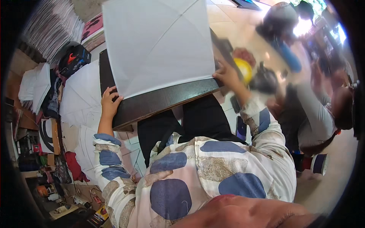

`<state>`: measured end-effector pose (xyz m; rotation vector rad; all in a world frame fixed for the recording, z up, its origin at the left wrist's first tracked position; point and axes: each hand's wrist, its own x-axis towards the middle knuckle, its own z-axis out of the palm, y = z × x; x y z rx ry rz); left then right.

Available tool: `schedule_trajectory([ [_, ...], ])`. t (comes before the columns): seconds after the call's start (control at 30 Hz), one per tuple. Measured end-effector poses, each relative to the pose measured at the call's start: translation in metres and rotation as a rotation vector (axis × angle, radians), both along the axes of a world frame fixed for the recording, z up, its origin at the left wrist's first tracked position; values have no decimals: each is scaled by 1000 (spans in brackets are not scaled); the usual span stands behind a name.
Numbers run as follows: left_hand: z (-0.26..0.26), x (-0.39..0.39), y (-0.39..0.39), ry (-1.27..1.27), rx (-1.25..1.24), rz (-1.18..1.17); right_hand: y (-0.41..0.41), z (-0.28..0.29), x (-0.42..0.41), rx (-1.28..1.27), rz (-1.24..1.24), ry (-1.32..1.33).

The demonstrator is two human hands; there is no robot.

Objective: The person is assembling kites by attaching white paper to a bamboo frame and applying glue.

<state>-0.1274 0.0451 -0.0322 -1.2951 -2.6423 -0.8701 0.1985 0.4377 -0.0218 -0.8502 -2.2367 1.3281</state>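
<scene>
A large white sheet (162,54), paper or cloth, spreads over a dark wooden board table (165,101) in front of me. Faint creases run diagonally across it. At its near left corner, my left hand (110,102) has the edge at its thumb and fingertips. My right hand (228,75) pinches the near right corner between thumb and fingers. Between both hands the near edge runs fairly straight, a little in from the table's near edge. The sheet's far end passes out of the picture at the top.
At left lie more white sheets (82,94), a tall stack of folded sheets (54,28) and a black box (75,58). Red cloth (74,166) hangs lower down. Other people sit at right, one in a grey sleeve (316,105), near a yellow bowl (243,69). A phone (241,126) lies on the floor.
</scene>
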Motion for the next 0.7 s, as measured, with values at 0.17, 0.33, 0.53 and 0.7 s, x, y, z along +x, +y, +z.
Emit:
schedule_trajectory([
  [0.17,10,24,10,56,99,131,-5,4,2,508,-83,-76],
  [0.33,11,41,-7,453,-108,13,-3,-4,3,633,1,-31],
  [0.53,24,78,19,572,-615,-25,-4,-9,6,641,-41,-78],
  [0.7,8,90,43,531,-852,-41,-11,0,4,640,-44,-122],
])
